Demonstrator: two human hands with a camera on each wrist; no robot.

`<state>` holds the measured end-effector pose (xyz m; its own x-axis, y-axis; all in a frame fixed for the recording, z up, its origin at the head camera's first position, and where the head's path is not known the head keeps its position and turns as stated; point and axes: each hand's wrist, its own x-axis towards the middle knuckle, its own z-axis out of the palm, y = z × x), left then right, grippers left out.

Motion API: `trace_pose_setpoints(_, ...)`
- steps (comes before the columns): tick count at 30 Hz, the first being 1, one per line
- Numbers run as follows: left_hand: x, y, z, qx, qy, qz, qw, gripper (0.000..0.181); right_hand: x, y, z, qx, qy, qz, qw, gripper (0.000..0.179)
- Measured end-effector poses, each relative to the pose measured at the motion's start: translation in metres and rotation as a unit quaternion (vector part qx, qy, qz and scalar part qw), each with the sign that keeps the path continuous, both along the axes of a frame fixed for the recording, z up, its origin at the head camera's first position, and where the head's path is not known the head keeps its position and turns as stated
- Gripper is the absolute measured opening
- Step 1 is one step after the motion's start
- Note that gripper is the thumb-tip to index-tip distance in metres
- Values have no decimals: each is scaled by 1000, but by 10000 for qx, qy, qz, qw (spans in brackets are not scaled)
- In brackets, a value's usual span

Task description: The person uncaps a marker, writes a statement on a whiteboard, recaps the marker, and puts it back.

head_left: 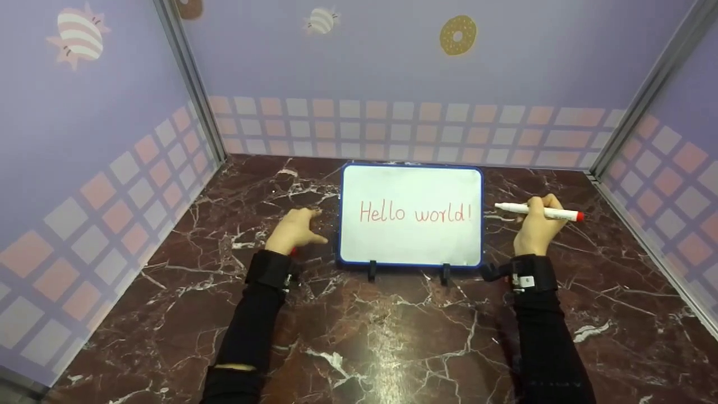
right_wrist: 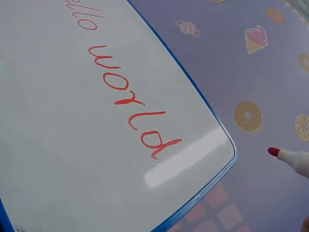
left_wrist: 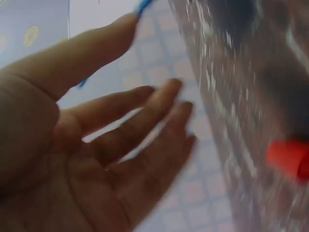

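Observation:
A whiteboard (head_left: 412,247) with a blue frame leans upright on two small black stands, with "Hello world!" in red handwriting across it. To its right, my right hand (head_left: 538,227) pinches a white marker (head_left: 519,208), uncapped, its red nib pointing left toward the board's edge. That marker (right_wrist: 294,162) shows its nib apart from the board in the right wrist view. Beside the board's left edge is my left hand (head_left: 293,229), fingers spread and holding nothing. Below this hand (left_wrist: 120,145), a red cap (left_wrist: 288,158) lies on the table in the left wrist view.
The dark red marbled table (head_left: 381,336) has purple walls (head_left: 381,67) on three sides, printed with checks and sweets. Black stand feet (head_left: 372,271) jut forward under the board. Each forearm wears a black wrist strap (head_left: 534,273).

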<state>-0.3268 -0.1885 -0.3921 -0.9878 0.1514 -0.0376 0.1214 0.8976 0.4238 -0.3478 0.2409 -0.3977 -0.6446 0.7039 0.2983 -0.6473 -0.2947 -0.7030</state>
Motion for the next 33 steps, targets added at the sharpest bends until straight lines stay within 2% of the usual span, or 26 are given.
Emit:
trace_pose_setpoints(2,3,-3,1,-531,-27,365,9979,70,1,0,1,-49,15,-1,10000,42)
trace_pose_setpoints(5,4,-5,-1,-1077,-164,899,9900,71,2,0,2,-80,21,26,10000,41)
trace_pose_setpoints(8,2,-5,-7,-1392,-292,1242,9820,72,3,0,1,-98,-2,68,9999,41)
trace_pose_setpoints(11,-1,-6,-13,-1569,-395,1449,9761,72,3,1,1,-107,-26,103,9999,41)
trace_pose_setpoints(16,-7,-11,-24,-1670,-433,1574,9723,69,2,1,0,-95,10,170,9998,43)
trace_pose_setpoints(24,-11,-16,-34,-1368,-137,1511,9789,45,1,-2,-1,-93,59,116,9999,42)
trace_pose_setpoints(27,-9,-18,-31,-1288,42,1451,9810,36,0,-4,-1,-145,91,111,9998,43)
trace_pose_setpoints(33,-4,-20,-13,-883,865,1425,9820,23,0,-4,-1,-162,109,116,9997,42)
